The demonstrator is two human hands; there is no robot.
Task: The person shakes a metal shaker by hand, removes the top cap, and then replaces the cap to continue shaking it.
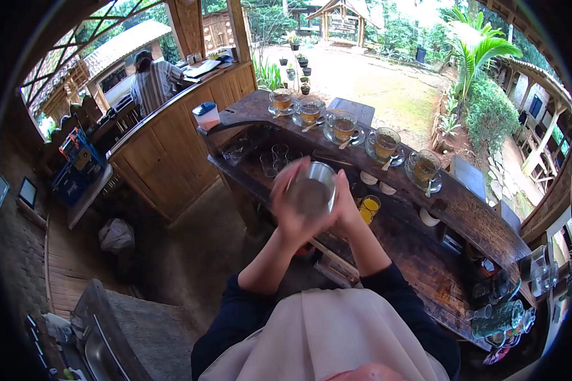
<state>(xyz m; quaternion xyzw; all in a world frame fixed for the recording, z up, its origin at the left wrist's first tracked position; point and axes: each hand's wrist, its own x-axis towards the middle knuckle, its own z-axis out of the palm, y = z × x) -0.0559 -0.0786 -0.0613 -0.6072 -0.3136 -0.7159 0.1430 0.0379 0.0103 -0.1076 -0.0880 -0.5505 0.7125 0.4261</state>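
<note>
Both hands meet at the centre of the view, closed around a metal cup [313,190] held up above the dark wooden desk [419,254]. The left hand [286,213] wraps the cup from its nine o'clock side and the right hand [348,213] from its three o'clock side, with the fingers curled against the wall. The cup's open mouth faces the camera. Hands and cup are blurred, so I cannot tell what is inside.

Just beside the right hand, at about four o'clock from the cup, a glass of yellow drink [369,208] stands on the desk. At eleven o'clock from the cup sit some empty glasses [279,152]. Beyond them, from twelve to two o'clock, five glass cups of tea [343,126] on saucers line the raised ledge [483,222]. A white tub with a blue lid [206,115] rests at ten o'clock. Farther off that way, a person in a striped shirt [152,82] stands behind the wooden bar.
</note>
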